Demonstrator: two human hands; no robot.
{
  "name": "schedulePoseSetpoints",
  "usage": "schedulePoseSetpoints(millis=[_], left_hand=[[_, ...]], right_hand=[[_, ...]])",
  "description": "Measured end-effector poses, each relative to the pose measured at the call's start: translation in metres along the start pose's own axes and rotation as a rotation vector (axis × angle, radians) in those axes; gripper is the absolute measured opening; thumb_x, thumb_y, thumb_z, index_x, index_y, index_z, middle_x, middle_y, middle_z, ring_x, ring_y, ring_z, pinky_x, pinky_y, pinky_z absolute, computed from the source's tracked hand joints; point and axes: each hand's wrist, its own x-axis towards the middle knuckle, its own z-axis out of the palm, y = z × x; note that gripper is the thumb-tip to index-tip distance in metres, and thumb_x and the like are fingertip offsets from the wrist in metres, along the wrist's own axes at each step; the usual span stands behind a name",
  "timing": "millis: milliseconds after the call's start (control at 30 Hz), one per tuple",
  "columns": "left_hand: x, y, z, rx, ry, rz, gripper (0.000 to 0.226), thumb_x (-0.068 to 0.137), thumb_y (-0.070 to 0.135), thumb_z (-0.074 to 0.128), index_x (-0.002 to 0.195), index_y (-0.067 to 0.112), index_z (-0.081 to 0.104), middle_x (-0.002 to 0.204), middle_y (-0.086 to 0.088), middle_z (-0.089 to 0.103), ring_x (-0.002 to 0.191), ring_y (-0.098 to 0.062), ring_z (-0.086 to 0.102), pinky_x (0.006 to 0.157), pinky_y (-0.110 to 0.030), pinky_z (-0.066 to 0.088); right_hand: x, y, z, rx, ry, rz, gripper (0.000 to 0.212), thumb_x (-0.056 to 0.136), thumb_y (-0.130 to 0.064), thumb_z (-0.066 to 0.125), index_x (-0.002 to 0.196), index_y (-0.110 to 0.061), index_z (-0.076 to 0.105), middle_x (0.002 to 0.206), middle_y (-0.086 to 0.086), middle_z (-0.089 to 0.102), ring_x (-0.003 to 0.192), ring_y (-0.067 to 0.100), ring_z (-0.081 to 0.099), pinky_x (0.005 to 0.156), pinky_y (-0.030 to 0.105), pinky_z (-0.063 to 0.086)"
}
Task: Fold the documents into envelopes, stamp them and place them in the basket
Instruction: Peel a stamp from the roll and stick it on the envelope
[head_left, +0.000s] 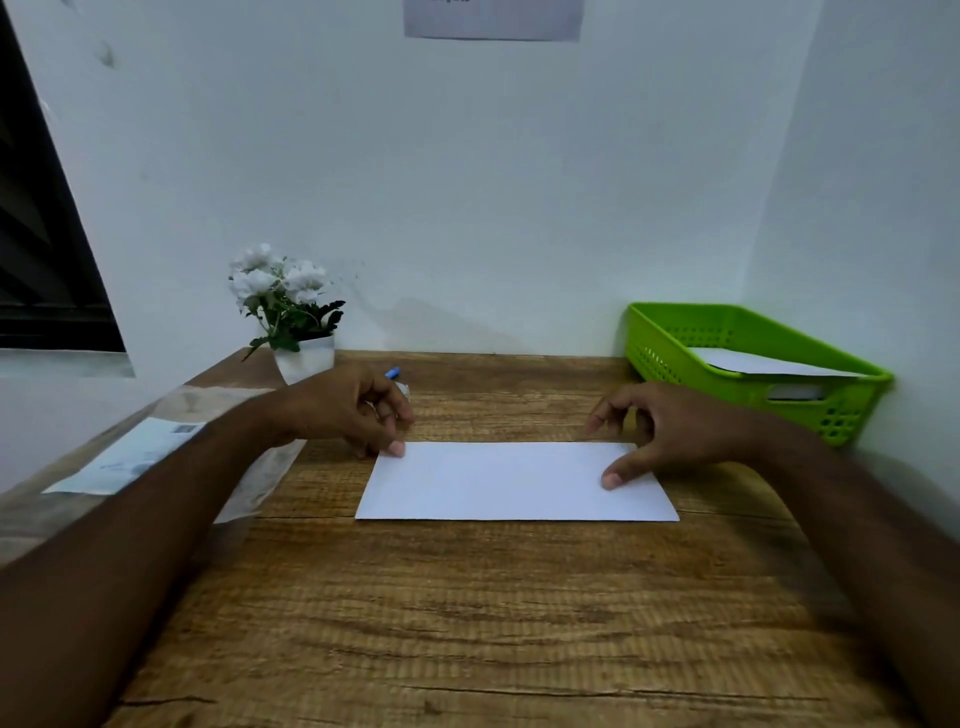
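The near half of the table (467, 623) is bare wood, so the forearms have free room on both sides. At mid-table lies the paper (509, 480), a flat white oblong with its long edges running left to right. It looks folded, though no crease shows.

The left hand (343, 410) touches the paper's far left corner with one fingertip. Its other fingers are curled in, and I cannot tell whether they hold anything. The right hand (675, 431) rests its thumb on the paper near the far right corner, with its fingers arched wide and loose over the far edge.

I judge this to be the folding step, with stamping not yet done. The next move calls for lining up the edges squarely and pressing a crease while one hand pins the paper.

A clear sleeve (156, 452) of sheets lies at the left edge under the left forearm, and a sweep there could drag it. A small blue object (393, 372), too small to name, sits just behind the left hand, with a plant (291, 306) beyond it. The basket (655, 338) stands in the far right corner against the walls and holds a sheet (769, 366). The way to it looks open.
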Motion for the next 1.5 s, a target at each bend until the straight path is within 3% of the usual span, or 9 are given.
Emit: schedulePoseSetpoints(millis=[100,400,600,767,933,1033,1200,1333,1500], left_hand=[[0.002,0.002,0.004,0.098,-0.002,0.018,0.059,0.046,0.044,0.086,0.095,0.017,0.070,0.080,-0.002,0.072,0.065,-0.009,0.063,0.059,-0.023,0.051],[0.004,0.002,0.004,0.123,0.043,0.052,0.043,0.055,0.032,0.086,0.092,0.015,0.071,0.079,-0.008,0.071,0.065,-0.017,0.063,0.060,-0.028,0.052],[0.003,-0.004,0.000,0.262,0.362,0.152,0.010,0.075,0.016,0.080,0.078,0.013,0.071,0.055,-0.002,0.066,0.046,-0.016,0.061,0.048,-0.025,0.049],[0.005,-0.011,-0.003,0.436,0.628,0.157,0.008,0.083,0.022,0.072,0.082,0.025,0.064,0.074,0.002,0.065,0.067,-0.011,0.058,0.058,-0.028,0.043],[0.012,-0.018,0.009,0.469,0.514,0.068,0.042,0.088,0.042,0.063,0.124,0.020,0.059,0.115,0.002,0.061,0.104,-0.015,0.055,0.084,-0.033,0.046],[0.016,-0.022,0.017,0.548,0.449,0.061,0.054,0.087,0.045,0.063,0.134,0.022,0.051,0.131,0.000,0.058,0.112,-0.016,0.054,0.088,-0.031,0.044],[0.020,-0.025,0.015,0.531,0.430,0.101,0.058,0.085,0.038,0.068,0.136,0.017,0.050,0.137,-0.002,0.054,0.119,-0.016,0.052,0.093,-0.028,0.042],[0.018,-0.017,0.019,0.449,0.533,0.204,0.059,0.079,0.027,0.077,0.131,0.012,0.054,0.124,-0.005,0.058,0.104,-0.009,0.049,0.082,-0.021,0.038],[0.011,0.016,0.033,-0.033,0.428,0.378,0.060,0.073,0.016,0.079,0.128,0.012,0.057,0.121,-0.006,0.061,0.111,-0.011,0.060,0.096,-0.024,0.049]], right_hand=[[0.001,0.002,0.003,-0.026,-0.068,0.020,0.063,0.055,-0.050,0.086,0.111,-0.034,0.065,0.109,-0.012,0.059,0.087,0.004,0.054,0.070,0.014,0.044],[0.004,0.010,0.004,0.012,-0.059,-0.007,0.054,0.055,-0.055,0.087,0.103,-0.037,0.068,0.104,-0.013,0.065,0.088,0.008,0.058,0.073,0.020,0.048],[0.004,0.011,0.002,-0.051,0.177,-0.081,0.025,0.073,-0.046,0.079,0.093,-0.039,0.067,0.099,-0.013,0.064,0.082,0.012,0.059,0.079,0.039,0.053],[0.005,0.008,0.004,-0.027,0.196,-0.124,0.017,0.077,-0.039,0.078,0.089,-0.039,0.066,0.099,-0.013,0.066,0.081,0.009,0.061,0.078,0.034,0.052],[0.009,0.002,0.013,-0.025,0.182,-0.141,0.014,0.080,-0.035,0.077,0.091,-0.034,0.069,0.095,-0.014,0.068,0.080,0.010,0.063,0.072,0.028,0.049],[0.012,-0.001,0.019,-0.008,0.206,-0.171,0.012,0.081,-0.035,0.076,0.091,-0.032,0.070,0.092,-0.015,0.069,0.076,0.008,0.062,0.069,0.024,0.048],[0.016,-0.009,0.028,-0.008,0.226,-0.204,0.009,0.081,-0.035,0.075,0.089,-0.032,0.071,0.089,-0.017,0.070,0.073,0.008,0.062,0.064,0.023,0.047],[0.016,-0.012,0.031,0.007,0.266,-0.207,0.006,0.082,-0.035,0.075,0.086,-0.033,0.071,0.088,-0.016,0.071,0.072,0.007,0.062,0.066,0.029,0.050],[0.015,-0.024,0.032,0.052,0.537,-0.210,0.002,0.082,-0.031,0.074,0.083,-0.033,0.073,0.072,-0.021,0.068,0.065,0.001,0.062,0.058,0.012,0.038]])
